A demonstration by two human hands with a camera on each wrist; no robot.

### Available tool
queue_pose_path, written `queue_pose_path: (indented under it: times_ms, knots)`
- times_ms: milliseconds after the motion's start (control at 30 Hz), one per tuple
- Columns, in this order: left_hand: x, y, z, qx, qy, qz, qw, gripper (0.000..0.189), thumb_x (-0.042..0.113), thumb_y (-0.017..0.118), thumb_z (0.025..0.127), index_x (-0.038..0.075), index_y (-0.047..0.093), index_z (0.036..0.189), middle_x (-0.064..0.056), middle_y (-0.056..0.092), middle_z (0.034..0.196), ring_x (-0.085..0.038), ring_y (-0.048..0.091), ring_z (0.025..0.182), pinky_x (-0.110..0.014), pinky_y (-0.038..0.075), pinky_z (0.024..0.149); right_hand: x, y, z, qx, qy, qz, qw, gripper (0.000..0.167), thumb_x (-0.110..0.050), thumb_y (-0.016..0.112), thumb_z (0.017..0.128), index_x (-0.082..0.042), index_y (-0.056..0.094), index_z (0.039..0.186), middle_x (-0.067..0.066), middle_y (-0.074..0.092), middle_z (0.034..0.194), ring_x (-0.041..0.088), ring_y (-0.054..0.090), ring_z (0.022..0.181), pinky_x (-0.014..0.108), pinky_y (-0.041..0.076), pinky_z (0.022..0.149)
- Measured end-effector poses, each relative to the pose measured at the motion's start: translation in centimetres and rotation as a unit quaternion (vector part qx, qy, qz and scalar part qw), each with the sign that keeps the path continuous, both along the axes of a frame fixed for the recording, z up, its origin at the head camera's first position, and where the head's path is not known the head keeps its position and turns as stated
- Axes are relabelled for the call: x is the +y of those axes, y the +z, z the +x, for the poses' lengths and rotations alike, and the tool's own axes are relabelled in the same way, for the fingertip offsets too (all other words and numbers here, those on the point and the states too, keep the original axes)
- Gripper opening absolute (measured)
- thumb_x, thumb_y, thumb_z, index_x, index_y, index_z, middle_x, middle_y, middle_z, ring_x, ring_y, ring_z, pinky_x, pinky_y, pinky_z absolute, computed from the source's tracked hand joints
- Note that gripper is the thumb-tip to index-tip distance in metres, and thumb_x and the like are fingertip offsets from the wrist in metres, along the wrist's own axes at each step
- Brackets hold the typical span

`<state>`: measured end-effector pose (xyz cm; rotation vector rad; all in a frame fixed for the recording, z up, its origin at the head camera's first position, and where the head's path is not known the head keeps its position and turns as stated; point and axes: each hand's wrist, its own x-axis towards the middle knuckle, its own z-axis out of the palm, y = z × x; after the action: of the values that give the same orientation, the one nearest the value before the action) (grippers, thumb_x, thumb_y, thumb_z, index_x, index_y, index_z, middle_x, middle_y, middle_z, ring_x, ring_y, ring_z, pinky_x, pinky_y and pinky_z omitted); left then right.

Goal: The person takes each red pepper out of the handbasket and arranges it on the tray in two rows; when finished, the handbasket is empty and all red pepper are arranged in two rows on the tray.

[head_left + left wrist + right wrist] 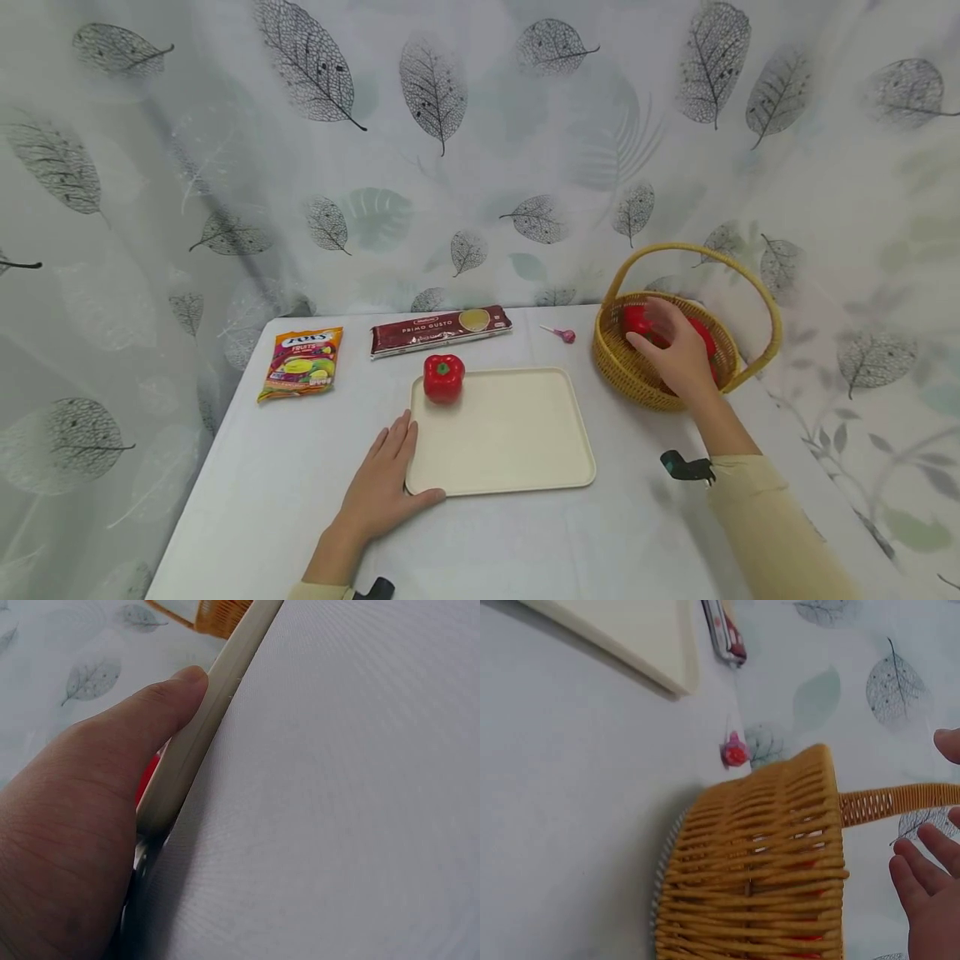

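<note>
1. Orange and purple, a bag marked "Fruits" (302, 364) lies at the far left of our white desk (247, 492).
2. Next comes our left hand (381, 492), its fingers spread along the tray's left edge and its thumb touching the near rim.
3. Just right of that, a red bell pepper (443, 380) sits upright in the far left corner of the cream tray (517, 442).
4. Beyond the tray, we see a dark red "Primo Gusto" packet (441, 331) lying flat.
5. Farther right, near the desk's far edge, lies a small pink lollipop (567, 336).
6. At the far right we find a handled wicker basket (622, 371) with red things (636, 320) inside, partly hidden.
7. Our right hand (678, 354) is over this basket, thumb and fingers parted, pinching nothing; we cannot tell whether it touches the contents.
</note>
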<state>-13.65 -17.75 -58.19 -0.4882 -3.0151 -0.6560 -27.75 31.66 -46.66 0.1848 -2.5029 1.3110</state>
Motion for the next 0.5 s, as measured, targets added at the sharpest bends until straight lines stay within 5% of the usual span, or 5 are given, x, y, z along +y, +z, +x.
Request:
queue_pose_path:
  times_ms: [500]
  knots:
    - [0.0,-0.1,0.1,0.007,0.0,-0.003,1.0,0.128,0.09,0.062,0.085,0.001,0.029,0.17,-0.012,0.019,0.18,-0.025,0.018,0.165,-0.048,0.016,0.133,2.5,-0.6,-1.4,-0.04,-0.069,0.06,0.9949,0.082,-0.05,0.077,0.1,-0.011,0.044,0.164,0.023,0.055,0.155,0.045,0.049,0.143,0.067,0.044,0.115]
